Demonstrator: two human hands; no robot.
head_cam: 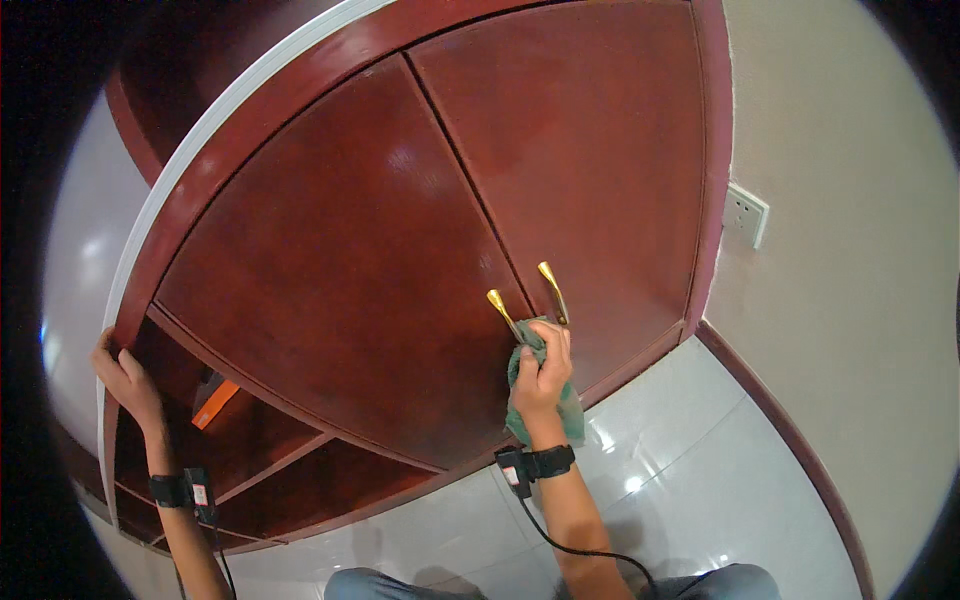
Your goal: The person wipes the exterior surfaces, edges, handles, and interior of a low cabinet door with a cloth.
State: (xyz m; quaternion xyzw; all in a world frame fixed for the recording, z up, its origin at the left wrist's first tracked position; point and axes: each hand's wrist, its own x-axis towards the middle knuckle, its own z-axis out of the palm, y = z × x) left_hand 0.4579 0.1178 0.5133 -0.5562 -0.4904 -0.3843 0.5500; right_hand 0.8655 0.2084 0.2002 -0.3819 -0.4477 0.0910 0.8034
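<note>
My right hand (544,371) grips a crumpled green cloth (571,420) just below two gold door handles. The left handle (501,311) reaches down to the top of the cloth; the right handle (553,289) stands close beside my fingers. Both are fixed near the seam of a reddish-brown wooden cabinet, on its left door (337,247) and right door (600,165). Over at the cabinet's left edge, my left hand (131,382) rests with its fingers curled around the upright frame (133,322). Its palm side is hidden.
Open shelves (262,442) beside the doors hold an orange-and-dark object (215,403). A wall socket (745,214) is on the right wall, above a dark skirting board (787,435). Glossy white floor tiles (675,450) lie below. Wrist straps with cables are on both my arms.
</note>
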